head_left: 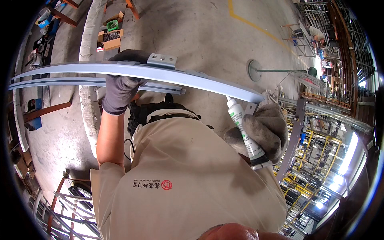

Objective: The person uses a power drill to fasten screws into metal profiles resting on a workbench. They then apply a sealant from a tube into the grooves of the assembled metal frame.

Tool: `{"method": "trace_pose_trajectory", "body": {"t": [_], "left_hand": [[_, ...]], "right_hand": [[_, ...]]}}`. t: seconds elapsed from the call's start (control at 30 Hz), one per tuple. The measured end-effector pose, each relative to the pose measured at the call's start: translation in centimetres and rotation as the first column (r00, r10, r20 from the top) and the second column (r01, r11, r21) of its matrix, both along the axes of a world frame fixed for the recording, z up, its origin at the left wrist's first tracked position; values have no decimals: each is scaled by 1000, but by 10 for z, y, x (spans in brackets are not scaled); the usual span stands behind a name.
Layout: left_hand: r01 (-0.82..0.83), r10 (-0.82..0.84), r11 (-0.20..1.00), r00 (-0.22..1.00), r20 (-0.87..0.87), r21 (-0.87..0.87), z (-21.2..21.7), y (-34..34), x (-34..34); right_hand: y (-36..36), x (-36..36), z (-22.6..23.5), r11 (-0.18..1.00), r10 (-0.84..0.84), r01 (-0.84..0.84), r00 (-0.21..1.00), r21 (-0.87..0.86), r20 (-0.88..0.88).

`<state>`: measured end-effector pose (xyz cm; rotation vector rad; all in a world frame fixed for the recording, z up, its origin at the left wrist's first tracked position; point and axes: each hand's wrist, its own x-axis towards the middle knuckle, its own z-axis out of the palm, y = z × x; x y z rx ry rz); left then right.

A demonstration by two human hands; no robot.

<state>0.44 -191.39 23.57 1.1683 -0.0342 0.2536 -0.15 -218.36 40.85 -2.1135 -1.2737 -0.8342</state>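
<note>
A long pale-grey metal profile (168, 74) runs across in front of me, bowed by the lens. My left hand (121, 93), in a dark grey glove, is closed round it left of its middle. Beside that grip, a small silver bracket with holes (162, 60) stands on the profile's far side. My right hand (269, 130), also gloved, grips a white tube with green marks (241, 127). The tube's nozzle points up at the profile's underside near its right end. A small metal tab (251, 108) shows between the right fingers and the profile; I cannot tell whether they hold it.
A second thin metal bar (66, 82) passes behind my left hand. Beyond stand a white-wrapped beam (87, 48) and an open cardboard box (110, 40) of small parts. A round-based stand (254, 71) lies at the far right, near racks and another person (317, 34).
</note>
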Motion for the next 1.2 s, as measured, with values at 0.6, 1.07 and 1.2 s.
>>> {"method": "trace_pose_trajectory", "body": {"t": [0.6,1.07,1.2], "left_hand": [[22,-22,1000,1000,-1,-12,-1,-1,-1],[6,-9,996,999,39,90,-14,3,3],[147,-161,929,987,-12,-338,2,-10,6]], "right_hand": [[0,-1,-3,1000,-11,11,1000,29,6],[-8,-8,1,1000,4,-4,996,-2,-84],[-17,-16,9,997,70,-64,973,34,-219]]}}
